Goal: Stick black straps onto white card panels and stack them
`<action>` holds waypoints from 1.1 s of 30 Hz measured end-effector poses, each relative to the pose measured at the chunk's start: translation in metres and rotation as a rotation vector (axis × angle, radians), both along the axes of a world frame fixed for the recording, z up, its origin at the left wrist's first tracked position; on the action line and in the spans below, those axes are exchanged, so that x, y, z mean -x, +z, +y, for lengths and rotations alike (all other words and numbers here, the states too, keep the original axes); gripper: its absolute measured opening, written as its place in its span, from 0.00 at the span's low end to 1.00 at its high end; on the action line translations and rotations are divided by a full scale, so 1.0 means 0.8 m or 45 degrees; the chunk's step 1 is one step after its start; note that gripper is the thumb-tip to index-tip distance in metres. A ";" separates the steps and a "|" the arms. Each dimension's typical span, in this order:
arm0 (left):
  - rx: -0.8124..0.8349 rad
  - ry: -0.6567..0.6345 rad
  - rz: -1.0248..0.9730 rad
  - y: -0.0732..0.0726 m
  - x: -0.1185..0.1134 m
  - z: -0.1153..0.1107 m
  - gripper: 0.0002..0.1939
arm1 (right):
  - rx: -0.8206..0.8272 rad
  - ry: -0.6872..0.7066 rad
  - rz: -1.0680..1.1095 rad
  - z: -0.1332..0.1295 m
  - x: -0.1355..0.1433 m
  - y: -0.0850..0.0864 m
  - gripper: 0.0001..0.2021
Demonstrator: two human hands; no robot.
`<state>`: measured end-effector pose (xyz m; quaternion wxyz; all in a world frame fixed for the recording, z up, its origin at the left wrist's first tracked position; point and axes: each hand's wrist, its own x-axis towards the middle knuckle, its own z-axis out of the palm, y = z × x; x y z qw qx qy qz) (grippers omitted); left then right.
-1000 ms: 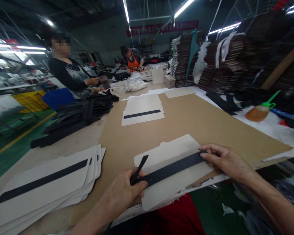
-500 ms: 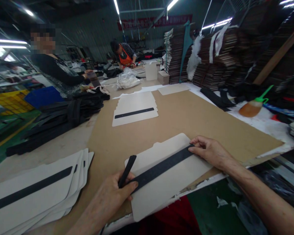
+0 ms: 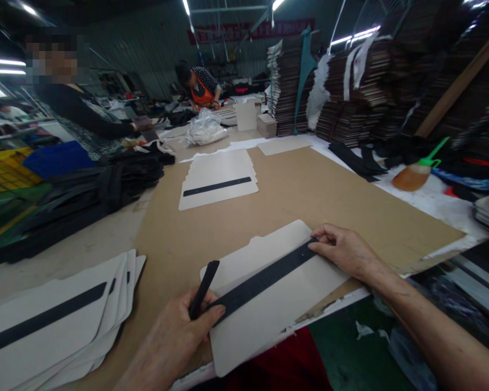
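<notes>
A black strip (image 3: 264, 279) lies slantwise across a pale board (image 3: 281, 309) at the table's front edge. My left hand (image 3: 183, 326) pinches the strip's lower left end between thumb and fingers, and a folded black piece (image 3: 204, 288) also sticks up from this hand. At the strip's upper right end, my right hand (image 3: 342, 250) has thumb and forefinger closed on it. To the left lies a stack of pale boards (image 3: 65, 331), the top one bearing a black strip. Farther back are more pale boards (image 3: 218, 165) with a black strip.
Brown sheet (image 3: 301, 195) covers the table. Black fabric strips (image 3: 106, 184) are heaped at left; a plastic bag (image 3: 206, 127) lies behind. An orange bottle with green spout (image 3: 411, 176) is at right, near tall stacks (image 3: 350, 119). Two people (image 3: 77, 117) work beyond.
The view has shifted slightly, so most things appear a little farther left. Both hands keep their hold at the strip's ends.
</notes>
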<state>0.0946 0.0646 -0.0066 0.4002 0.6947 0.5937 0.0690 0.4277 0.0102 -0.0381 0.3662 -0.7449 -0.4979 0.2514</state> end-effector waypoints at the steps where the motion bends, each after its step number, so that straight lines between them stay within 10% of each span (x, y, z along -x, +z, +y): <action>1: -0.013 0.008 0.014 -0.001 0.000 -0.001 0.18 | 0.001 -0.004 -0.008 0.000 0.000 0.000 0.09; 17: -0.088 0.096 -0.004 -0.002 -0.004 -0.012 0.17 | 0.019 -0.009 -0.139 0.002 0.002 0.001 0.08; 33: -0.014 0.015 -0.027 -0.005 0.006 -0.004 0.17 | -0.002 0.011 0.297 -0.004 -0.007 -0.010 0.13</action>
